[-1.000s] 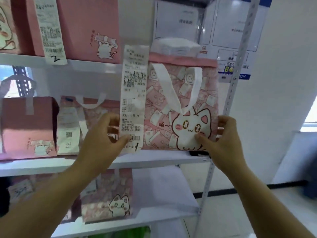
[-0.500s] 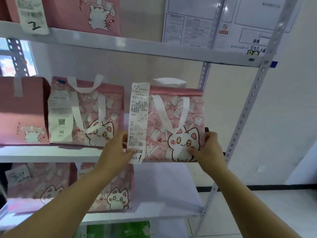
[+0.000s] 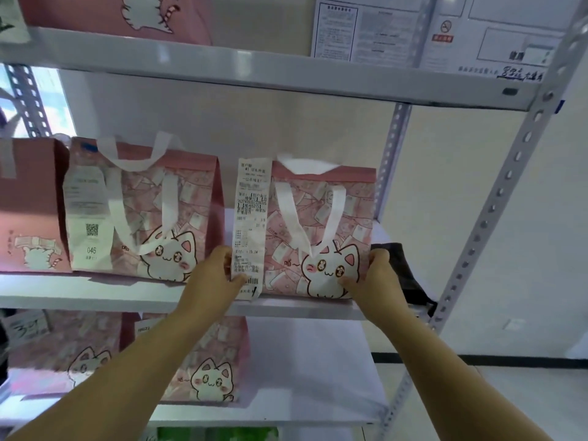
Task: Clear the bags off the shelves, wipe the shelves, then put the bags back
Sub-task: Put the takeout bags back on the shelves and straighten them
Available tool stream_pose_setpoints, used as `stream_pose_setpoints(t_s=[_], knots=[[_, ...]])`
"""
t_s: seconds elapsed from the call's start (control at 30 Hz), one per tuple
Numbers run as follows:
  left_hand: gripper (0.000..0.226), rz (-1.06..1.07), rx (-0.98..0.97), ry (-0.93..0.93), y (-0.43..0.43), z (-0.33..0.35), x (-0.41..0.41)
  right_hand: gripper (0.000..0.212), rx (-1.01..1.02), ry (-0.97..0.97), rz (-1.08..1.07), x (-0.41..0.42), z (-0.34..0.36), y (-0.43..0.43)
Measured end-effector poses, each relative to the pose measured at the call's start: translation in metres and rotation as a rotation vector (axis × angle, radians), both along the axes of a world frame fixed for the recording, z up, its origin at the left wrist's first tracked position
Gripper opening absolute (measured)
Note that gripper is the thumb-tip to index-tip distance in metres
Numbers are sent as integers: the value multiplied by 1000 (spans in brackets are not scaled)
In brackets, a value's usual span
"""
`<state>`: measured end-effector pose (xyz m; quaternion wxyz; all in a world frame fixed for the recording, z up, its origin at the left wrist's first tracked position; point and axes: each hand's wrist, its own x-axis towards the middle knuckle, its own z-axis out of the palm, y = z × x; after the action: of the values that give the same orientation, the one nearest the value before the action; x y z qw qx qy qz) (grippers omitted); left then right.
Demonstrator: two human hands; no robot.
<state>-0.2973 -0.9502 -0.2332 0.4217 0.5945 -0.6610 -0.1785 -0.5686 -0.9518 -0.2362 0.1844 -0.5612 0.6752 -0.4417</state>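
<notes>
While we grip it at both lower corners, the pink cat-print tote bag with white handles [image 3: 321,230] stands upright at the right end of the middle white metal shelf [image 3: 133,292], close to its front edge. Our left hand [image 3: 211,276] clasps the bag's lower left corner, its thumb pressing on the long white paper receipt [image 3: 249,224] that hangs down the bag's left side. Our right hand [image 3: 377,280] clasps the lower right corner, thumb across the printed cat. Just behind that hand, a dark folded cloth [image 3: 404,272] lies at the shelf's right edge. Left of the held bag, with a gap between them, a second cat-print tote with a white label [image 3: 140,211] stands on the same shelf, and a plain pink paper bag [image 3: 30,205] stands touching it at the left edge. On the lower white shelf [image 3: 305,412] more cat-print bags [image 3: 203,364] sit towards the left. The upper white shelf [image 3: 254,74] carries another pink bag [image 3: 121,14]. Perforated grey uprights [image 3: 496,205] frame the rack on the right against a pale wall [image 3: 477,237] where printed white notices [image 3: 397,30] hang.
</notes>
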Motion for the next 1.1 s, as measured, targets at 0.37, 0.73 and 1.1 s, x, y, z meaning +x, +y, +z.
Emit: stream_pose_setpoints(t_s=[0.37,0.73,1.1], knots=[[47,92,-148,-28,26,27,15,42,-247,193,-48,-6,46,36],[27,146,-535,-453,81,112,66,29,-494,681,287,81,130,66],[33,318,-699,-628,98,187,222,28,-721,740,498,244,218,56]])
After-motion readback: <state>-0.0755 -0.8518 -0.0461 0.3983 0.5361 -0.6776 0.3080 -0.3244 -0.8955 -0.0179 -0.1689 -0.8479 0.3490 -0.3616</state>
